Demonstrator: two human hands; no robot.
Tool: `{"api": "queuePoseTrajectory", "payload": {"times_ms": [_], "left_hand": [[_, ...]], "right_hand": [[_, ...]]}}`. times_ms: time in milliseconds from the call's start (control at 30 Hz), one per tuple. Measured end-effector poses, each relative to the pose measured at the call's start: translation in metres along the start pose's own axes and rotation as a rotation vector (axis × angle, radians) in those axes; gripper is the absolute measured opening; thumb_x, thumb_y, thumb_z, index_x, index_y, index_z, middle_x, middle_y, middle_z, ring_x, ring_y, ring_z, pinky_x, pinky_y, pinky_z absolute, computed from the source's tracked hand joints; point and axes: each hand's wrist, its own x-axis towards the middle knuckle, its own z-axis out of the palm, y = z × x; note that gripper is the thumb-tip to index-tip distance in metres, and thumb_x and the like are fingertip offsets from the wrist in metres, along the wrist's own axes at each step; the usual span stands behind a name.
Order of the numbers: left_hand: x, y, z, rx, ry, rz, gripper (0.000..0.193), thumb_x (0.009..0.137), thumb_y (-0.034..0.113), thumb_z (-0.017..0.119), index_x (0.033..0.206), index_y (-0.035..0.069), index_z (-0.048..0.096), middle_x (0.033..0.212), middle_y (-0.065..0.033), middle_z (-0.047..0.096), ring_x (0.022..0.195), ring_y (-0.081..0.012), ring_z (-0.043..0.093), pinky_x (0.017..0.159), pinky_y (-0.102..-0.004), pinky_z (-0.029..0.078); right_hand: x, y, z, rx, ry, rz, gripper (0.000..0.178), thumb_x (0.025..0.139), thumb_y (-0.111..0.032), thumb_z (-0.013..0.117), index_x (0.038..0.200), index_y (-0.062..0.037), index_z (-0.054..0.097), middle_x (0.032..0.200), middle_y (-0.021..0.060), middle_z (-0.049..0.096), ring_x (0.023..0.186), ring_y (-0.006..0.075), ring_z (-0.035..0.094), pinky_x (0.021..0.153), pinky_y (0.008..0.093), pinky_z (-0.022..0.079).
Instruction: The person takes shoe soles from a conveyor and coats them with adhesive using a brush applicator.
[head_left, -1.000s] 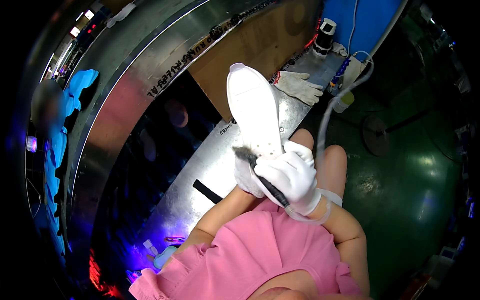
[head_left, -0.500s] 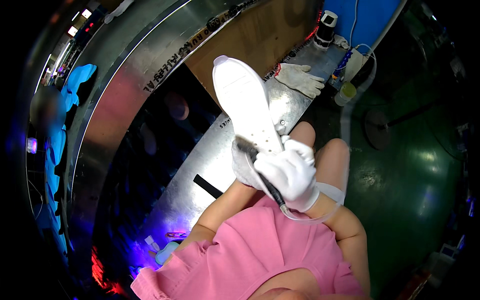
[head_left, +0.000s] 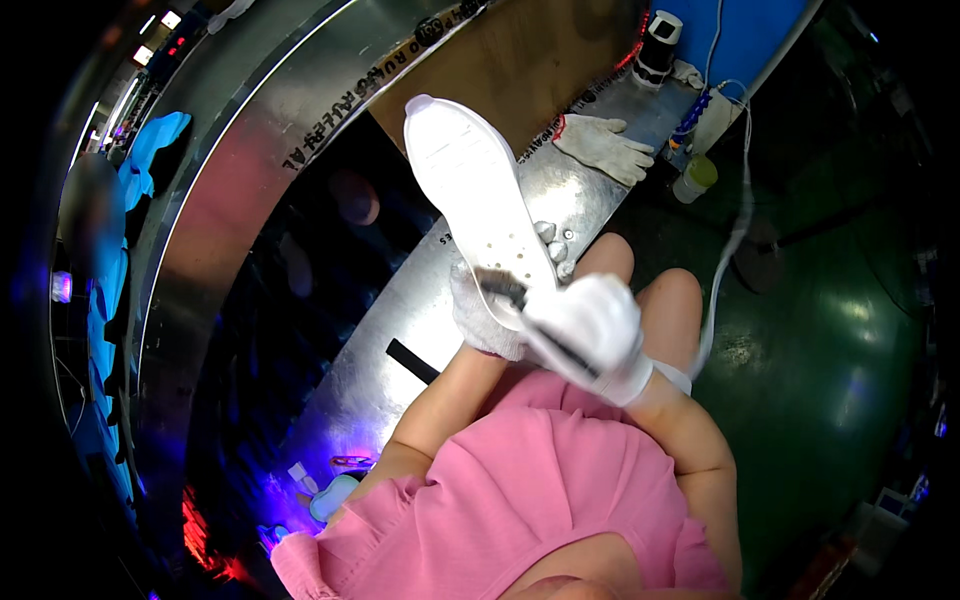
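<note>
Two gloved hands work near the middle of the frame, and we judge the step in hand to be brushing the white shoe sole (head_left: 465,165). It stands tilted above the metal counter (head_left: 375,310), its broad end toward the upper left and its narrower, holed end at the centre. We see the left hand (head_left: 476,322) cradling that lower end from beneath, its fingers (head_left: 545,232) wrapped around so that the tips show along the right edge. Our right hand (head_left: 600,318) is blurred but looks clenched around the black brush (head_left: 508,291), whose dark bristles lie over the holed end; whether they press on it, we cannot tell. As we read it, the next move calls for a steady left grip and a light, controlled stroke along the surface, with the pale hose (head_left: 741,230) at right kept clear. The left forearm rises from lower left of centre toward the sole; the right one comes up from the lower right, elbow bent outward, the wrist angling the brush up and leftward.
</note>
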Motion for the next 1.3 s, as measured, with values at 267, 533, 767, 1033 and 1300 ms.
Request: {"api": "queuePoseTrajectory", "payload": {"times_ms": [267, 533, 767, 1033, 1300], "left_hand": [[0.007, 0.006, -0.011, -0.057, -0.032, -0.065, 0.102, 0.073, 0.066, 0.073, 0.141, -0.002, 0.040, 0.131, -0.0216, 0.052, 0.112, -0.0355, 0.054, 0.100, -0.0466, 0.048], [0.010, 0.006, -0.011, -0.214, -0.157, -0.044, 0.088, 0.089, 0.064, 0.049, 0.144, -0.004, 0.040, 0.130, -0.0278, 0.057, 0.110, -0.0439, 0.060, 0.095, -0.0531, 0.053], [0.017, 0.019, -0.012, -0.324, -0.266, -0.221, 0.094, 0.081, 0.064, 0.060, 0.147, 0.002, 0.038, 0.132, -0.0273, 0.052, 0.119, -0.0479, 0.052, 0.100, -0.0607, 0.047], [0.035, 0.034, -0.010, -0.154, -0.435, -0.390, 0.074, 0.093, 0.049, 0.045, 0.142, -0.005, 0.043, 0.120, -0.0348, 0.056, 0.102, -0.0486, 0.061, 0.089, -0.0579, 0.053], [0.053, 0.047, -0.037, -0.319, -0.332, -0.615, 0.053, 0.101, 0.028, 0.047, 0.144, -0.004, 0.044, 0.136, -0.0259, 0.055, 0.117, -0.0373, 0.060, 0.100, -0.0483, 0.051]], "right_hand": [[0.002, -0.001, -0.010, 0.040, -0.061, -0.022, 0.019, 0.076, -0.014, 0.075, 0.093, -0.0095, 0.069, 0.093, 0.0015, 0.069, 0.071, 0.0202, 0.061, 0.061, 0.0323, 0.050], [0.002, -0.002, -0.016, 0.074, -0.105, 0.010, 0.021, 0.075, -0.015, 0.076, 0.094, -0.0099, 0.069, 0.090, 0.0028, 0.069, 0.073, 0.0205, 0.062, 0.061, 0.0331, 0.050], [0.006, 0.010, -0.017, 0.237, -0.057, 0.110, 0.022, 0.075, -0.012, 0.078, 0.096, -0.0104, 0.070, 0.093, 0.0031, 0.069, 0.070, 0.0213, 0.061, 0.061, 0.0322, 0.051], [0.014, 0.012, -0.025, 0.194, -0.150, -0.003, 0.025, 0.074, -0.015, 0.071, 0.099, -0.0125, 0.068, 0.096, 0.0020, 0.069, 0.073, 0.0210, 0.063, 0.058, 0.0321, 0.051], [0.026, -0.003, -0.041, 0.285, -0.328, 0.076, 0.018, 0.079, -0.017, 0.071, 0.096, -0.0123, 0.069, 0.092, 0.0031, 0.069, 0.073, 0.0222, 0.065, 0.060, 0.0321, 0.053]]}}
